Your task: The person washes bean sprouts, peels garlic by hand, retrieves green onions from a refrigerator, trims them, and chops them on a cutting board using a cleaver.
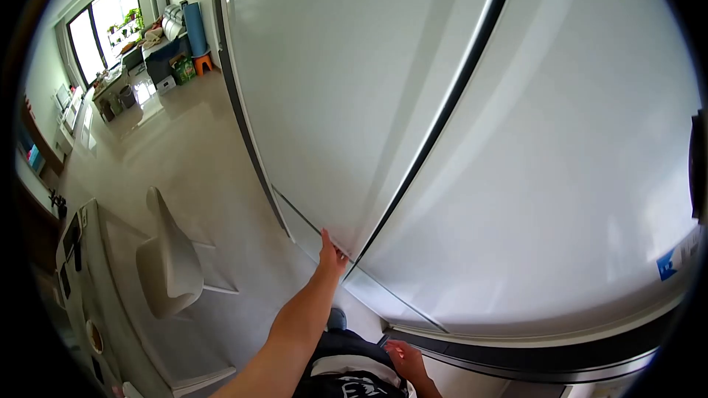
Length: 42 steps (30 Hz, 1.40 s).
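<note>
A tall white refrigerator fills the middle and right of the view, with a left door [346, 88] and a right door [546, 162] split by a dark vertical gap. My left hand [334, 253] reaches out to the bottom corner of the left door. Its fingers hook into the seam under the door beside that gap, and the fingertips are partly hidden. Low in front of my body is my right hand [404, 360], empty, fingers loosely apart, near the dark counter edge [531, 357]. Below the seam are white lower drawer fronts [391, 301].
A white chair [171, 269] stands on the pale floor to the left, beside a table [110, 302] with items on it. Further back are a cluttered sofa [164, 59], an orange stool [203, 63] and a bright window [103, 29]. My shoe [337, 319] is below my left forearm.
</note>
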Available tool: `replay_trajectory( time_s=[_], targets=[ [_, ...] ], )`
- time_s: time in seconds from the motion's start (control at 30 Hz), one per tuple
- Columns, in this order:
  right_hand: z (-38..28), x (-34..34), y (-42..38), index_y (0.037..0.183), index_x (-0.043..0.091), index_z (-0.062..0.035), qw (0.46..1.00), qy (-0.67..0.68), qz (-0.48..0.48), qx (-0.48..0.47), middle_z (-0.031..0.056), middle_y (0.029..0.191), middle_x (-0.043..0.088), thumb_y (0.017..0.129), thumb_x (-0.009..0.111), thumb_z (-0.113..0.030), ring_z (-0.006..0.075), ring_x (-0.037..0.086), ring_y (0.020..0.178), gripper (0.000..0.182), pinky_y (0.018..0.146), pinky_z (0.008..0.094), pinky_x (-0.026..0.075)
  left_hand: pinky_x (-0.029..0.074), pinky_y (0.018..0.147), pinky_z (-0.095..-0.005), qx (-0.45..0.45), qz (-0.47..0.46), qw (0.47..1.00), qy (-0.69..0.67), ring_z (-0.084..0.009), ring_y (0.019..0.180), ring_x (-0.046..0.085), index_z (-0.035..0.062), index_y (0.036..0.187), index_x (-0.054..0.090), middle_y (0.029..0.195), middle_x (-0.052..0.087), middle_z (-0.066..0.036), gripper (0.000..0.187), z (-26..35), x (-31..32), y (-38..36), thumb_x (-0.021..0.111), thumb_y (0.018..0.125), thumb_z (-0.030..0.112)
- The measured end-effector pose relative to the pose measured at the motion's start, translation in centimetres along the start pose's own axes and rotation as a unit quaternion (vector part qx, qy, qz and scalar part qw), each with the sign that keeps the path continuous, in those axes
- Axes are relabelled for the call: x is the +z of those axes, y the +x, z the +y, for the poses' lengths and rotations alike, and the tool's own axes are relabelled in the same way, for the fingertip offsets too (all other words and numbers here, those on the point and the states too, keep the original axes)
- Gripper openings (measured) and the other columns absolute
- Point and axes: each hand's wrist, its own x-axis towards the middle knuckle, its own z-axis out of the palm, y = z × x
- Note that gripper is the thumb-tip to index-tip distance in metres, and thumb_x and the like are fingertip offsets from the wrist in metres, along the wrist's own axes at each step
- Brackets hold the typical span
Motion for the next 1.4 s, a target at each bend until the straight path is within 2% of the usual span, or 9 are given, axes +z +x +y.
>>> replay_trajectory(
  time_s=[0.53, 0.6, 0.67, 0.7, 0.93, 1.17, 1.23, 1.33, 1.4],
  targets=[
    [-6.2, 1.7, 6.5, 0.116, 0.066, -0.0011, 0.997, -0.053, 0.015, -0.045, 0.0126, 0.100, 0.074, 0.095, 0.062, -0.016, 0.0190, 0.072, 0.095, 0.026, 0.087, 0.0312, 0.055, 0.046, 0.093, -0.0353, -0.029, -0.063, 0.986, 0.154, -0.0198, 0.119, 0.055, 0.0219, 0.145, 0.042, 0.137, 0.055, -0.002, 0.085, 3.2, -8.7, -1.8, 0.038, 0.086, 0.083],
    [-7.1, 3.4, 7.6, 0.113, 0.068, -0.0007, 0.998, -0.043, 0.010, -0.042, 0.0138, 0.101, 0.073, 0.095, 0.062, -0.015, 0.0203, 0.072, 0.094, 0.024, 0.087, 0.0315, 0.056, 0.048, 0.094, -0.0392, -0.047, -0.053, 0.986, 0.154, -0.0210, 0.120, 0.055, 0.0195, 0.143, 0.044, 0.136, 0.056, -0.003, 0.073, 5.4, -11.5, -2.9, 0.039, 0.093, 0.073],
    [-9.0, 4.8, 8.8, 0.111, 0.069, -0.0010, 0.995, -0.057, 0.010, -0.080, 0.0142, 0.102, 0.073, 0.095, 0.062, -0.014, 0.0220, 0.072, 0.093, 0.022, 0.086, 0.0318, 0.056, 0.041, 0.107, -0.0528, -0.013, -0.174, 0.971, 0.164, -0.0319, 0.130, 0.049, 0.0150, 0.145, 0.041, 0.142, 0.050, -0.009, 0.048, 7.7, -14.6, -3.8, 0.045, 0.103, 0.037],
    [-10.2, 5.4, 9.6, 0.109, 0.070, -0.0013, 0.991, -0.076, 0.008, -0.114, 0.0146, 0.102, 0.073, 0.095, 0.062, -0.013, 0.0237, 0.072, 0.093, 0.020, 0.085, 0.0320, 0.056, 0.042, 0.106, -0.0494, -0.038, -0.206, 0.973, 0.096, -0.0326, 0.123, 0.054, 0.0088, 0.141, 0.047, 0.136, 0.055, -0.013, 0.045, 8.7, -17.0, -2.9, 0.046, 0.103, 0.033],
    [-20.4, 9.1, 15.7, 0.104, 0.072, -0.0042, 0.963, -0.070, 0.035, -0.257, 0.0142, 0.098, 0.073, 0.092, 0.064, -0.012, 0.0292, 0.071, 0.081, 0.016, 0.069, 0.0357, 0.056, 0.043, 0.105, -0.0484, 0.034, -0.142, 0.979, 0.143, -0.0321, 0.121, 0.055, 0.0087, 0.138, 0.049, 0.133, 0.056, -0.013, 0.044, 20.6, -25.1, -8.3, 0.047, 0.101, 0.033],
    [-40.8, 8.1, 21.8, 0.112, 0.066, 0.0006, 0.853, -0.075, 0.189, -0.481, 0.0196, 0.105, 0.066, 0.089, 0.067, -0.009, 0.0287, 0.066, 0.078, 0.024, 0.060, 0.0361, 0.052, 0.044, 0.103, -0.0474, 0.109, -0.080, 0.975, 0.179, -0.0315, 0.118, 0.056, 0.0085, 0.136, 0.051, 0.130, 0.057, -0.014, 0.043, 30.7, -27.7, -9.2, 0.049, 0.100, 0.033],
    [-48.3, 6.7, 23.3, 0.113, 0.066, 0.0001, 0.775, -0.091, 0.294, -0.551, 0.0195, 0.096, 0.064, 0.089, 0.063, -0.006, 0.0283, 0.063, 0.076, 0.025, 0.065, 0.0334, 0.052, 0.044, 0.103, -0.0471, 0.118, -0.069, 0.971, 0.195, -0.0313, 0.118, 0.056, 0.0085, 0.135, 0.051, 0.129, 0.057, -0.014, 0.043, 32.4, -27.4, -8.9, 0.049, 0.100, 0.033],
    [-58.3, 2.8, 25.2, 0.114, 0.064, 0.0027, 0.749, 0.040, 0.369, -0.548, 0.0205, 0.102, 0.064, 0.089, 0.058, -0.004, 0.0322, 0.064, 0.083, 0.027, 0.074, 0.0339, 0.053, 0.044, 0.102, -0.0466, 0.127, -0.047, 0.965, 0.225, -0.0311, 0.117, 0.057, 0.0084, 0.134, 0.052, 0.128, 0.058, -0.014, 0.043, 33.8, -25.5, -7.9, 0.050, 0.099, 0.033],
    [-63.2, -1.6, 28.0, 0.114, 0.063, 0.0040, 0.657, 0.026, 0.491, -0.571, 0.0206, 0.111, 0.065, 0.090, 0.054, -0.003, 0.0361, 0.064, 0.090, 0.027, 0.080, 0.0397, 0.053, 0.044, 0.101, -0.0463, 0.126, -0.032, 0.961, 0.245, -0.0309, 0.116, 0.057, 0.0083, 0.133, 0.053, 0.127, 0.058, -0.014, 0.043, 34.2, -24.3, -7.3, 0.050, 0.099, 0.033]
  ],
)
